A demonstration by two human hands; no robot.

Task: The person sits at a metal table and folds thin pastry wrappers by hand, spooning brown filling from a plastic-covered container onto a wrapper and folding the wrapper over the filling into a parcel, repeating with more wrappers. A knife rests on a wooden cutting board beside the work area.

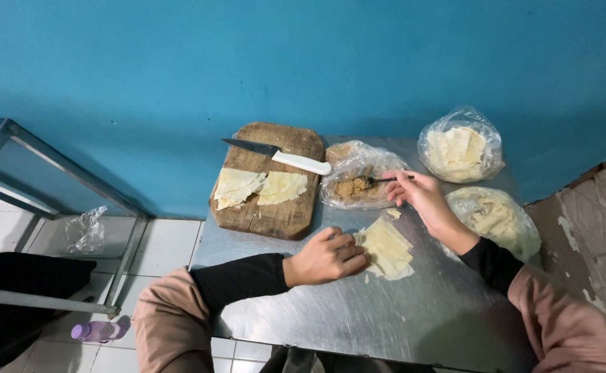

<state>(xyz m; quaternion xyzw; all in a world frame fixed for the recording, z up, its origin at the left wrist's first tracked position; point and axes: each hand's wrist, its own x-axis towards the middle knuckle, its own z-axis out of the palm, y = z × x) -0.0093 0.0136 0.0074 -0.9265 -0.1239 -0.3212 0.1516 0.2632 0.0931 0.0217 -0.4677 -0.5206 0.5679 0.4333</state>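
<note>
From the head view, the left hand rests half-curled, its fingers pressing the near edge of the stacked dough wrappers, while the right hand pinches a dark spoon dipped into the brown filling in the open plastic bag just beyond. This looks like the scooping step. The next move likely calls for carrying a level spoonful back onto the top wrapper between the hands.

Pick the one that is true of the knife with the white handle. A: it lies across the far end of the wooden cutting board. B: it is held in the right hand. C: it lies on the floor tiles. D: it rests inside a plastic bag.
A: the knife lies across the far end of the wooden cutting board, untouched by either hand; the right hand holds a spoon instead.
</note>
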